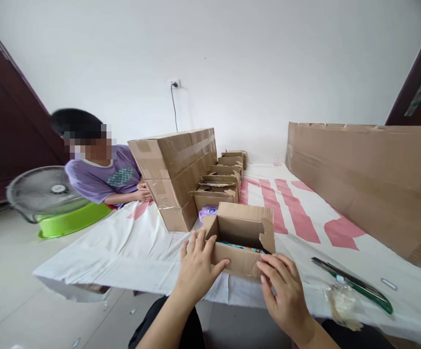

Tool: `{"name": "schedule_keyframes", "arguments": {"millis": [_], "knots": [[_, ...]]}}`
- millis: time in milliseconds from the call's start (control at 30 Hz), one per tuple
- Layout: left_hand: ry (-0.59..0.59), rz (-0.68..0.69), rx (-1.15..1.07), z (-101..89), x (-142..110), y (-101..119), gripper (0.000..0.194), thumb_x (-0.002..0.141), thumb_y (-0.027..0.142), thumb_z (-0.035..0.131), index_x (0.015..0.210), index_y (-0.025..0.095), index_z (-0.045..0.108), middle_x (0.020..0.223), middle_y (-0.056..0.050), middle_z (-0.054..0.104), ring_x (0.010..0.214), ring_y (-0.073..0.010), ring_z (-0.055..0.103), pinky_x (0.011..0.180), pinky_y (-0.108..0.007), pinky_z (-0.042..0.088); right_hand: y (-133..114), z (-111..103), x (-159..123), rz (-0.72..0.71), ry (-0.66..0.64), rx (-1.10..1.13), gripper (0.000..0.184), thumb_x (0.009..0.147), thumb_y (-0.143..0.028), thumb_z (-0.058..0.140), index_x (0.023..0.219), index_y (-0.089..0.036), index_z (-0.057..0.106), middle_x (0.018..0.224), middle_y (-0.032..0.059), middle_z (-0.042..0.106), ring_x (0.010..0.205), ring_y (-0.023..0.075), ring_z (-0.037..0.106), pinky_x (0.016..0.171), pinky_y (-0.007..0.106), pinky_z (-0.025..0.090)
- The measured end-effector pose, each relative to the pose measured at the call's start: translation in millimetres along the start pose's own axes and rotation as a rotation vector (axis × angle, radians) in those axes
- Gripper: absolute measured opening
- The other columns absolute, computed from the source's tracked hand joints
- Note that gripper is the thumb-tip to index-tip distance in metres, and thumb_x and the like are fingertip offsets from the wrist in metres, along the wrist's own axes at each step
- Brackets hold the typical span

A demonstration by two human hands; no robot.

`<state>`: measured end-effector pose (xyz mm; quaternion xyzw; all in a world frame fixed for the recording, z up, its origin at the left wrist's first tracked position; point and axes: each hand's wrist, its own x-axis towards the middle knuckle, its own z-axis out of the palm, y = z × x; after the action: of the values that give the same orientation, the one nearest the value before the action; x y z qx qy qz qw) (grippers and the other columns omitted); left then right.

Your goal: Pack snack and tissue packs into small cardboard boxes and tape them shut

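Fingers spread wide, the left hand (200, 264) is on the near left corner of a cardboard box (234, 261), thumb out apart from the rest and lying against the near wall. Over at the near right corner it's the right hand (286, 293), fingers bent, tips on the cardboard; whether they pinch it or merely rest there, I can't tell.

So both hands are in contact, neither one nearer, and the box lies between them and a little to the far side, right at the near edge of the cloth-covered table (123, 259). Its long side runs left to right, from one hand across to the other. Flaps stand up at the far, left and right sides, and just inside the near wall a blue patterned packet (245, 247) shows its top edge. How deep it sits is hidden.

Beyond the box's far left corner, a purple packet (208, 212); farther back, a row of open cartons (216, 198) stretches toward the wall, beside a stack of taped cartons (176, 160) on the left. Out to the right, well apart from the box, a green-handled cutter (356, 285) lies by some crumpled clear plastic (343, 300).
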<state>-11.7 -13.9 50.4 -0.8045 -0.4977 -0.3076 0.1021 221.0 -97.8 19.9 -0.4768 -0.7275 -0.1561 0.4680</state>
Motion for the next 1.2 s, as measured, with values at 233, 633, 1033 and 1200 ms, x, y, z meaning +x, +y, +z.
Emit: {"name": "schedule_keyframes", "arguments": {"millis": [233,633,1033,1200], "knots": [[-0.224,0.084,-0.322,-18.7,0.3,13.4,0.042,0.069,0.055,0.074,0.091,0.020,0.064,0.118,-0.013,0.050,0.099,-0.0284,0.060,0.083,-0.045,0.053,-17.6,-7.4,4.5,-0.232,0.005,0.067,0.049,0.081,-0.013,0.055,0.130,-0.017,0.052,0.123,0.0091,0.063,0.123,0.0277,0.051,0.093,0.045,0.051],[-0.304,0.223,-0.700,8.2,-3.2,32.0,0.050,0.067,0.050,0.078,0.102,0.019,0.061,0.159,-0.015,0.004,0.144,-0.0413,0.014,0.111,-0.056,0.029,60.7,-33.9,4.7,0.261,-0.019,-0.345,0.071,0.086,-0.063,0.039,0.131,-0.007,0.048,0.132,0.0255,0.053,0.125,0.0421,0.047,0.098,0.060,0.043],[-0.625,0.055,-1.295,51.8,11.6,-12.1,0.149,0.042,0.075,0.076,0.150,0.025,-0.013,0.161,-0.015,-0.006,0.148,-0.0331,0.003,0.118,-0.053,0.009,63.2,-25.8,-2.4,0.364,-0.048,-0.254,0.052,0.088,-0.057,0.039,0.116,-0.019,0.059,0.137,0.0142,0.053,0.120,0.0326,0.056,0.088,0.047,0.053],[-0.686,0.086,-1.118,53.0,9.4,-10.0,0.170,0.028,0.063,0.087,0.142,0.023,-0.033,0.159,-0.017,-0.015,0.147,-0.0340,-0.004,0.118,-0.052,0.003,65.6,-24.4,-4.2,0.306,0.011,-0.190,0.046,0.086,-0.054,0.044,0.112,-0.020,0.061,0.134,0.0123,0.055,0.117,0.0305,0.058,0.092,0.046,0.051]]}}
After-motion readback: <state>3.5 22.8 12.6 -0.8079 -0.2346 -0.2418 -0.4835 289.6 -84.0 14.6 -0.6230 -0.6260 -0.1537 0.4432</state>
